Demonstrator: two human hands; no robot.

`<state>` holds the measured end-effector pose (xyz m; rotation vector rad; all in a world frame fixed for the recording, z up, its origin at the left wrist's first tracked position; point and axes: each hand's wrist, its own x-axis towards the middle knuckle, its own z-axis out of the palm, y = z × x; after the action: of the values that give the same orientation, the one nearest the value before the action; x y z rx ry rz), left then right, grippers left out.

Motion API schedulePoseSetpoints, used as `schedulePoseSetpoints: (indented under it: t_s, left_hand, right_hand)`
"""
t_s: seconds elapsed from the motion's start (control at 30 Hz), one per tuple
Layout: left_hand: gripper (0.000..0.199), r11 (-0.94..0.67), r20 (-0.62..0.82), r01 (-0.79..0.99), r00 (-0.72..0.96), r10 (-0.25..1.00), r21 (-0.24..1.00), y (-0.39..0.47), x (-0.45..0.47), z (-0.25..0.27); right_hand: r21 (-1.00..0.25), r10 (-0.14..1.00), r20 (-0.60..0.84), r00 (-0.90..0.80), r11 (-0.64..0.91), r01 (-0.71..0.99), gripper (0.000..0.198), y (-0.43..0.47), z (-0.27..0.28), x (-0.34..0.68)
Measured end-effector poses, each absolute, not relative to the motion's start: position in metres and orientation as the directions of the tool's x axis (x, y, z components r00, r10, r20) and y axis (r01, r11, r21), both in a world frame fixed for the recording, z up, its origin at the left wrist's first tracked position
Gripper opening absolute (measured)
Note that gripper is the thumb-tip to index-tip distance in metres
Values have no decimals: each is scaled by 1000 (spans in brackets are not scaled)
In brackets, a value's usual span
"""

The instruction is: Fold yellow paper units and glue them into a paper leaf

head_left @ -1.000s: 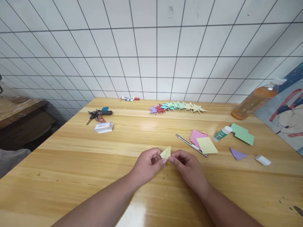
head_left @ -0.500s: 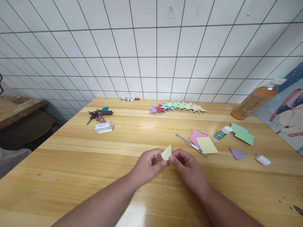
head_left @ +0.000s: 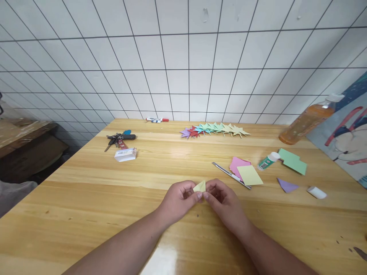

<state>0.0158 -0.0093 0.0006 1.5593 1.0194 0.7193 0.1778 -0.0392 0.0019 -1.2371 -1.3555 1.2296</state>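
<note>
A small folded piece of yellow paper [head_left: 200,186] is held up between both hands over the middle of the table. My left hand [head_left: 181,198] pinches its left and lower side, with the thumb in front. On the other side my right hand [head_left: 222,196] grips its lower right corner between thumb and fingers. The fingers behind the paper are partly hidden. Right of my hands lie a utility knife [head_left: 228,172], pink paper squares [head_left: 238,164] and a yellow paper square [head_left: 250,175].
A glue stick [head_left: 268,161], green paper [head_left: 294,162], a purple folded triangle [head_left: 286,185] and an eraser [head_left: 317,192] lie to the right. A bottle [head_left: 309,120] stands behind them. Folded paper leaves [head_left: 215,129] line the back; markers [head_left: 157,120], keys [head_left: 120,139] and a small box [head_left: 125,154] sit left.
The yellow paper's raised point has come down, so it looks shorter and wider. My right thumb has shifted slightly left, closer to the left thumb.
</note>
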Motion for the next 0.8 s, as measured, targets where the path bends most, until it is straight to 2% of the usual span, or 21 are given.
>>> schedulePoseSetpoints:
  t_s: [0.17,0.4,0.67,0.8]
  left_hand:
    - [31,-111,-50,313,464,884,943,-13,16,0]
    - [25,-234,-25,355,594,804,905,-16,14,9]
    - [27,-134,-64,311,554,830,941,-15,16,6]
    - [29,-140,-65,330,539,840,933,-15,16,4]
  right_hand:
    - [-999,999,-13,-43,-11,40,17,-39,4,178]
    - [-971,990,-128,-53,-136,-195,26,-41,9,181]
    - [-991,995,-55,-89,-65,-120,23,-38,6,179]
    - [-997,996,-47,-70,-52,-61,22,-38,5,179]
